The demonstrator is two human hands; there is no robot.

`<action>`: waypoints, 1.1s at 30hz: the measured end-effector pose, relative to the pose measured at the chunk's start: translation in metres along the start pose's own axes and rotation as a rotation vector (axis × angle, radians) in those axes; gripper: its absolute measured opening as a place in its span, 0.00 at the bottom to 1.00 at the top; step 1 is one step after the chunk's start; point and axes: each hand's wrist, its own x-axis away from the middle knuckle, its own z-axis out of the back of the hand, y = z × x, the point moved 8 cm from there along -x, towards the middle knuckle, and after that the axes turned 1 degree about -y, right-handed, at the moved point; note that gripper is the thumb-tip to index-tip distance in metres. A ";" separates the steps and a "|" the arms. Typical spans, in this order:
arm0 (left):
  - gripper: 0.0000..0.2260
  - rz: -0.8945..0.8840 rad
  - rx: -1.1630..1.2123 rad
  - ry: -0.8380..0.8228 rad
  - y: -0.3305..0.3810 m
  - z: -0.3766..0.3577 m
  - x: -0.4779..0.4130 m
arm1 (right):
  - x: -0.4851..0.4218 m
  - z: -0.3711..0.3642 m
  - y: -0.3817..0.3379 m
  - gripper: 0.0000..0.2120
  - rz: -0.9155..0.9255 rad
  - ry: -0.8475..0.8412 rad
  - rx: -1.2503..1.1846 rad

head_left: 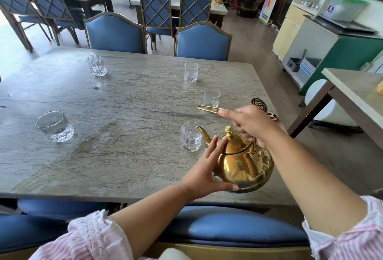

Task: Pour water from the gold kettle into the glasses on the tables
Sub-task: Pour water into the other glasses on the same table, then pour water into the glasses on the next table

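Observation:
The gold kettle [242,164] hangs tilted over the near right part of the grey marble table [128,114]. Its spout reaches the rim of a cut glass [190,137] that holds some water. My right hand [251,124] grips the kettle's handle, which juts out to the left. My left hand [207,168] cups the kettle's belly and base from the left. Several more glasses stand on the table: one near the left edge [54,126], one at the far left [96,65], one at the far middle [191,72] and one at the right [211,98].
Two dark round coasters [259,103] lie near the table's right edge. Blue padded chairs [202,42] stand along the far side and one is right below me. A second table [356,91] is to the right, a counter [331,31] behind it.

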 end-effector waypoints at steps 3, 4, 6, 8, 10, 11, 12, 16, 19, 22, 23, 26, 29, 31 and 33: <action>0.52 -0.001 -0.106 -0.017 0.003 -0.002 -0.001 | 0.005 0.006 0.012 0.22 0.000 0.034 -0.094; 0.52 -0.002 -0.151 -0.020 0.004 -0.003 -0.002 | 0.007 0.008 0.016 0.22 0.002 0.040 -0.132; 0.52 0.005 -0.249 -0.044 0.006 -0.006 -0.004 | 0.011 0.015 0.026 0.23 0.002 0.067 -0.233; 0.53 0.024 -0.336 -0.089 0.006 -0.009 -0.008 | 0.016 0.024 0.037 0.24 -0.001 0.115 -0.318; 0.53 0.022 -0.392 -0.123 0.008 -0.012 -0.014 | 0.020 0.032 0.045 0.24 0.015 0.152 -0.374; 0.53 0.012 -0.412 -0.133 0.011 -0.013 -0.017 | 0.022 0.037 0.049 0.24 0.028 0.165 -0.397; 0.53 -0.001 -0.427 -0.139 0.015 -0.014 -0.021 | 0.023 0.042 0.052 0.24 0.039 0.178 -0.419; 0.53 -0.071 -0.481 -0.147 0.034 -0.027 -0.037 | 0.031 0.066 0.065 0.24 0.074 0.216 -0.493; 0.53 -0.089 -0.496 -0.156 0.048 -0.046 -0.052 | 0.037 0.092 0.078 0.23 0.091 0.229 -0.527; 0.51 -0.080 -0.468 -0.159 0.065 -0.077 -0.068 | 0.045 0.127 0.096 0.22 0.104 0.225 -0.529; 0.50 -0.072 -0.456 -0.158 0.071 -0.090 -0.074 | 0.048 0.140 0.103 0.23 0.111 0.220 -0.525; 0.50 -0.056 -0.456 -0.156 0.089 -0.127 -0.092 | 0.057 0.179 0.124 0.23 0.131 0.212 -0.535; 0.49 -0.035 -0.465 -0.146 0.108 -0.163 -0.111 | 0.064 0.218 0.143 0.24 0.140 0.181 -0.544; 0.50 -0.024 -0.472 -0.141 0.120 -0.189 -0.125 | 0.069 0.246 0.157 0.24 0.150 0.157 -0.553; 0.50 -0.011 -0.493 -0.141 0.132 -0.216 -0.138 | 0.074 0.272 0.170 0.24 0.149 0.148 -0.540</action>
